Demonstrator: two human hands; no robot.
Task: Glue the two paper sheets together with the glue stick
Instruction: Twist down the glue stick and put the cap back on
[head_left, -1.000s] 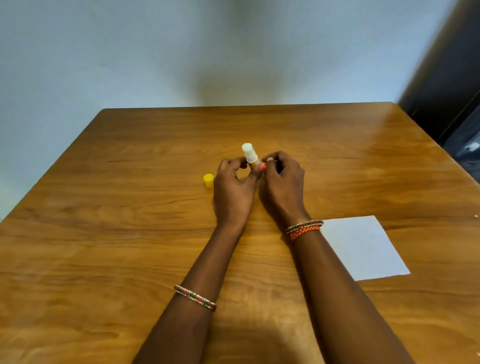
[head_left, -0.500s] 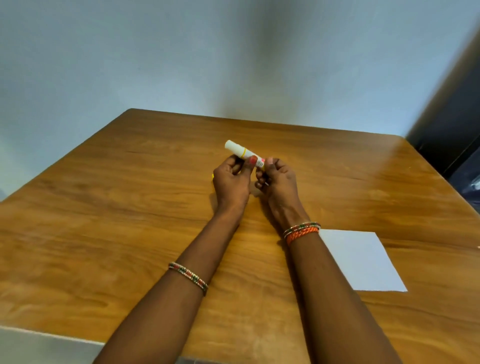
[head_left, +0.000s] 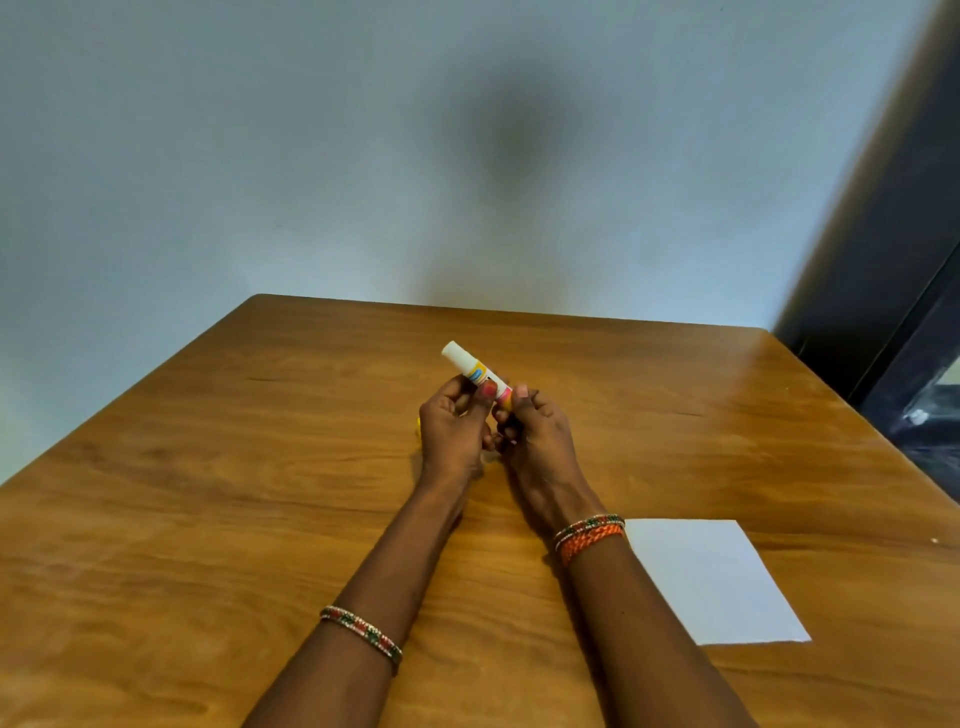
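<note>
The glue stick (head_left: 470, 366) is a white tube with a coloured label, uncapped, tilted so its white tip points up and to the left. My left hand (head_left: 453, 431) pinches its body with thumb and fingers. My right hand (head_left: 537, 434) grips its lower end right beside the left. Both hands hover over the middle of the wooden table (head_left: 208, 519). A white paper sheet (head_left: 711, 579) lies flat to the right of my right forearm; I cannot tell if it is one sheet or two stacked. A sliver of the yellow cap (head_left: 417, 425) shows behind my left hand.
A pale wall rises behind the table's far edge. A dark doorway or cabinet (head_left: 893, 270) stands at the right, past the table's right corner. Bangles circle both wrists.
The glue stick tilted from nearly upright to pointing up-left as both hands lifted it. The camera pitched upward, and the yellow cap became mostly hidden behind my left hand.
</note>
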